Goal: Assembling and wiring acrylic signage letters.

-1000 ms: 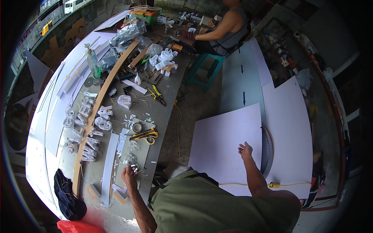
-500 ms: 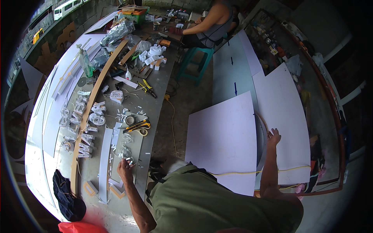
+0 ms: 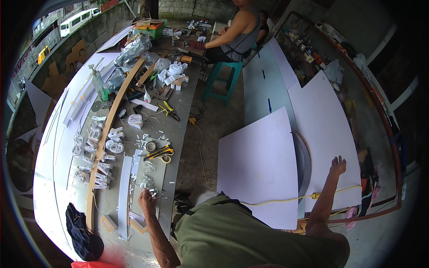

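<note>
My left hand point(image 3: 146, 203) is low over the workbench, its fingers drawn together beside a bundle of small white pieces with thin wire point(image 3: 153, 193). What the fingertips hold is too small to make out. Just beyond them lies a clear, tangled-looking item point(image 3: 146, 181). A yellow-and-black utility knife point(image 3: 158, 152), scissors with cream handles point(image 3: 166, 159) and a roll of tape point(image 3: 151, 146) lie farther up the same board. Out to the right, my right hand point(image 3: 338, 165) is raised over a large white sheet point(image 3: 333, 134), fingers apart and holding nothing.
White letter shapes point(image 3: 102, 174) line a long brown strip point(image 3: 107, 127). Pliers point(image 3: 170, 111) and a green-tinted bottle point(image 3: 98, 82) are farther along. A yellow cord with a plug point(image 3: 316, 195) crosses the sheets. A person point(image 3: 243, 27) works by a teal stool point(image 3: 222, 80).
My right hand has moved right and nearer, away from the curved edge between the sheets, and its fingers have spread. My left hand stays by the small white pieces. The view has shifted slightly.
</note>
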Demonstrator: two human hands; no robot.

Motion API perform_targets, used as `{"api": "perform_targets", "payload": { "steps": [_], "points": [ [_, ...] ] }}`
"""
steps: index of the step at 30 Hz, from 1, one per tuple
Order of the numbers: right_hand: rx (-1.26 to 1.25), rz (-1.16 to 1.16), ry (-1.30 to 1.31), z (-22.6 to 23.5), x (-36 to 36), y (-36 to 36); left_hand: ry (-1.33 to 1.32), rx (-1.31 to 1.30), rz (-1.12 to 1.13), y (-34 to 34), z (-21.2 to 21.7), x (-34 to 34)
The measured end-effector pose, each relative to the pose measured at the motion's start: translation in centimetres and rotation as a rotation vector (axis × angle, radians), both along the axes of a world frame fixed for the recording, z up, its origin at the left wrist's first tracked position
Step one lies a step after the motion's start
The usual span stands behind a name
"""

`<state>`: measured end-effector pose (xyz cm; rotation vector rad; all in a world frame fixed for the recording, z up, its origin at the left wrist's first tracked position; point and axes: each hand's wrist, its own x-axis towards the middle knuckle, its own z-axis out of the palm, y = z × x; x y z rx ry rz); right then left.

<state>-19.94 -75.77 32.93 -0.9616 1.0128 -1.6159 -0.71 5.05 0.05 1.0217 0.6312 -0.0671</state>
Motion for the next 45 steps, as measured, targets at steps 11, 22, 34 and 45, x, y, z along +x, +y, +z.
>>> {"api": "perform_targets", "payload": {
  "steps": [11,22,34,45],
  "points": [
    [-0.578,0.286,0.039,16.8,9.6,7.8,-0.061,-0.139,-0.080,0.2,0.2,-0.6],
    [0.165,1.468,0.885,-16.4,24.6,25.8,-0.068,-0.108,-0.118,0.3,-0.1,0.1],
    [0.045,2.020,1.448,-35.4,19.4,36.4,0.102,0.636,-0.146,-1.7,3.2,-1.1],
    [-0.018,2.411,1.893,-16.5,27.4,27.0,0.555,0.760,-1.370,-1.8,8.4,-9.7]
  ]
}}
